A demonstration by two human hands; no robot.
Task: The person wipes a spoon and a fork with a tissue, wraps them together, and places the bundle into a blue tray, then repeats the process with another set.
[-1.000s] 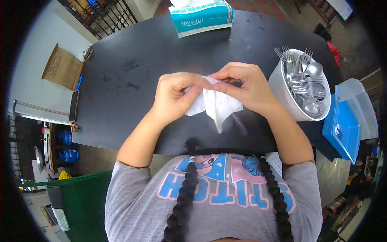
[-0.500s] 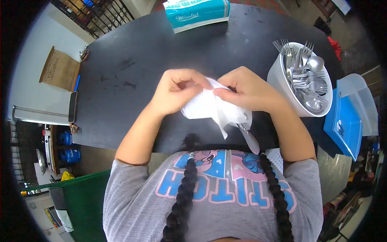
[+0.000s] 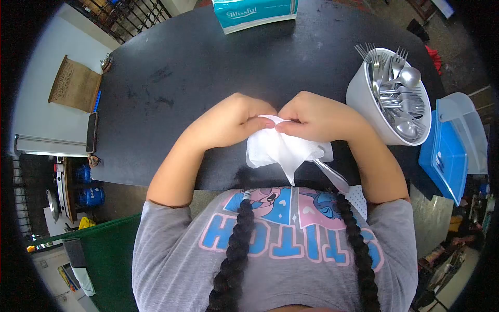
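Observation:
Both hands pinch the upper edge of a white paper napkin over the near part of the dark table. My left hand is closed on it with thumb and fingers, just left of the middle. Close beside it, my right hand grips the same edge, its thumb pressed on the paper. One pointed corner of the napkin hangs toward my shirt. From the napkin's lower right side sticks out a metal cutlery handle; its other end is hidden in the paper.
A white container full of forks and spoons stands on the right. Beyond it is a blue box with a clear lid raised. A teal pack of Blissful tissues lies at the far side of the black table.
My hands have come together along the napkin's upper edge, the left shifting right and turning thumb-in. The napkin and handle have moved slightly right and closer to me.

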